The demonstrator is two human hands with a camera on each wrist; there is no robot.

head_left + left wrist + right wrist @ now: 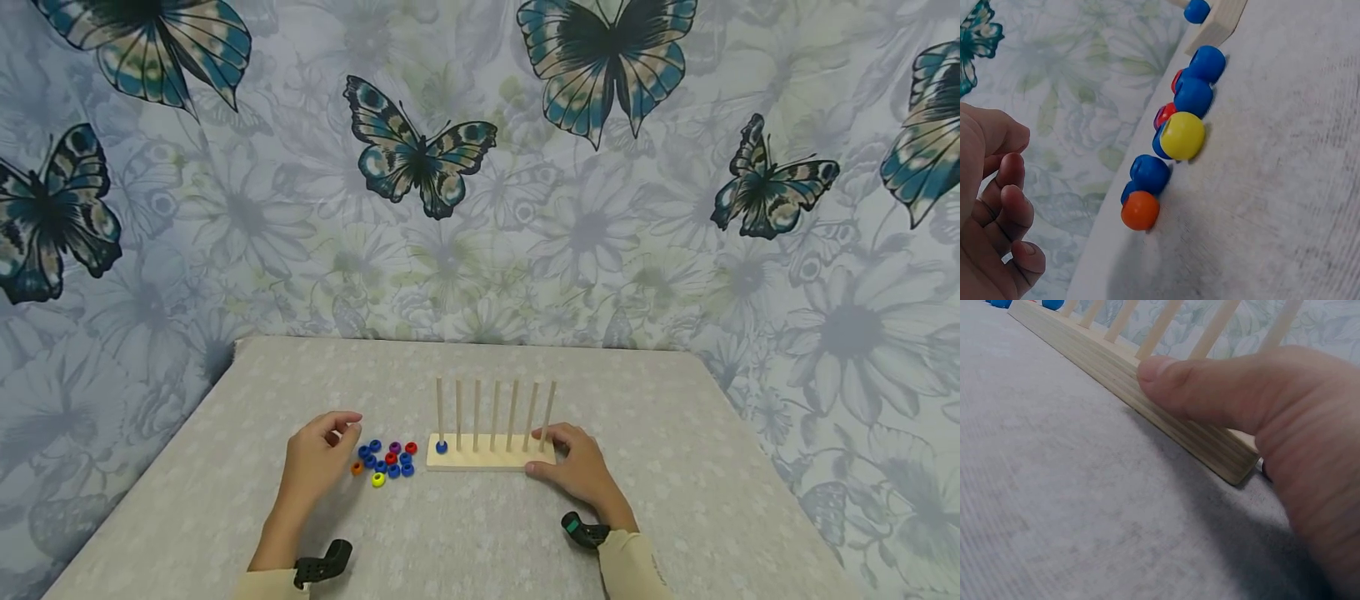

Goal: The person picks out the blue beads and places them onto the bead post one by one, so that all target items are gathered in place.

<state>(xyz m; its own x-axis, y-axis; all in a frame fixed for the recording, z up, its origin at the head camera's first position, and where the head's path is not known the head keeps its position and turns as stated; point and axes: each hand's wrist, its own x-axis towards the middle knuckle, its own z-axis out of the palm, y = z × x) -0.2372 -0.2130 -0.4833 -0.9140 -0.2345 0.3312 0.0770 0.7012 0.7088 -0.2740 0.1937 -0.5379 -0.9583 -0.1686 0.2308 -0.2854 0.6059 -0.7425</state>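
Note:
A pale wooden peg board [480, 454] with several upright pegs stands on the table. One blue bead [442, 447] sits at the foot of its leftmost peg. My right hand [573, 462] grips the board's right end, the thumb [1179, 387] pressed on the front edge and the fingers behind. To the left of the board lies a loose group of beads: several blue ones [393, 471], red ones [411, 448], a purple one [395, 447], a yellow one [1183, 136] and an orange one [1140, 210]. Above and left of them hovers my left hand [321, 454], fingers loosely curled, with nothing visible in it.
A light patterned cloth covers the table [480, 542]. Behind it hangs a backdrop [480, 275] printed with flowers and butterflies. Each wrist carries a black strap device, one on the left [324, 565] and one on the right [585, 531].

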